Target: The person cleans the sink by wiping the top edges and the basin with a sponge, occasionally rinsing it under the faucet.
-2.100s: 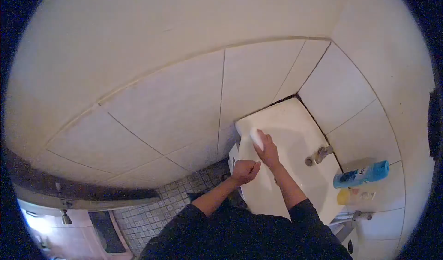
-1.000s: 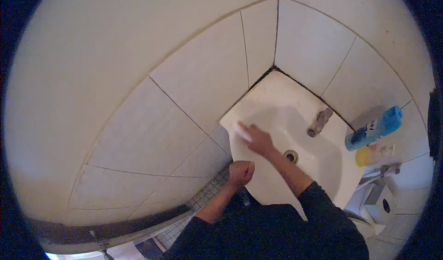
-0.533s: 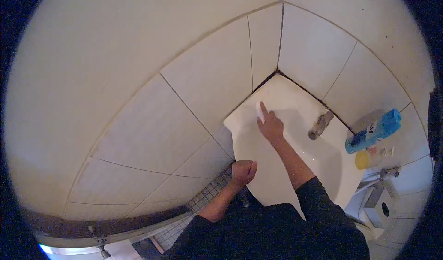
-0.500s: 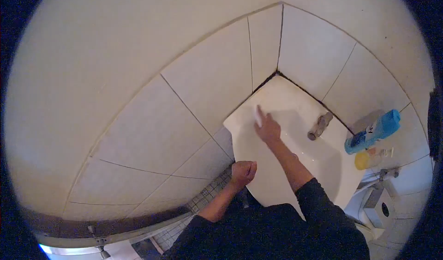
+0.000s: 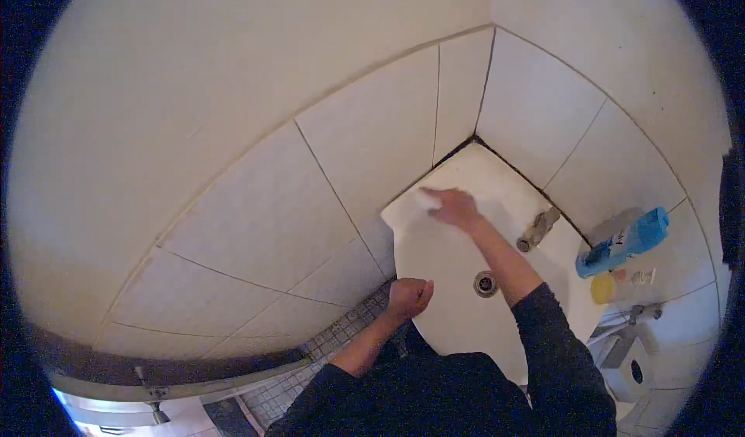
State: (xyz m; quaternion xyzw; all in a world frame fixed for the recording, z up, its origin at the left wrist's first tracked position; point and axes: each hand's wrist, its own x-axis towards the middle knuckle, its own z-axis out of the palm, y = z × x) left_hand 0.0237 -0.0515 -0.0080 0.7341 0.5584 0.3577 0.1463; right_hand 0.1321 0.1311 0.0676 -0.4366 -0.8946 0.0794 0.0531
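A white corner washbasin (image 5: 434, 313) fills the middle of the view, with a dull metal tap (image 5: 538, 229) and a dark drain hole (image 5: 485, 284). On its left rim, by the tiled wall, my right hand (image 5: 458, 207) presses a small white pad (image 5: 427, 199). Whether the pad is a sponge or folded cloth is too blurred to tell. My left hand (image 5: 410, 297) is closed in a fist near the basin's left front edge, and nothing sticks out of it.
A blue bottle (image 5: 625, 243) leans at the basin's right side, next to a container of yellow liquid with a pump (image 5: 604, 288). Pale tiled walls (image 5: 388, 134) meet behind the basin. A toilet-paper holder (image 5: 630, 369) is at lower right, small floor tiles (image 5: 341, 331) at lower left.
My right hand has turned and slid slightly along the rim with the white pad, its fingers now pointing left. The drain has come into view. My left hand stays a fist.
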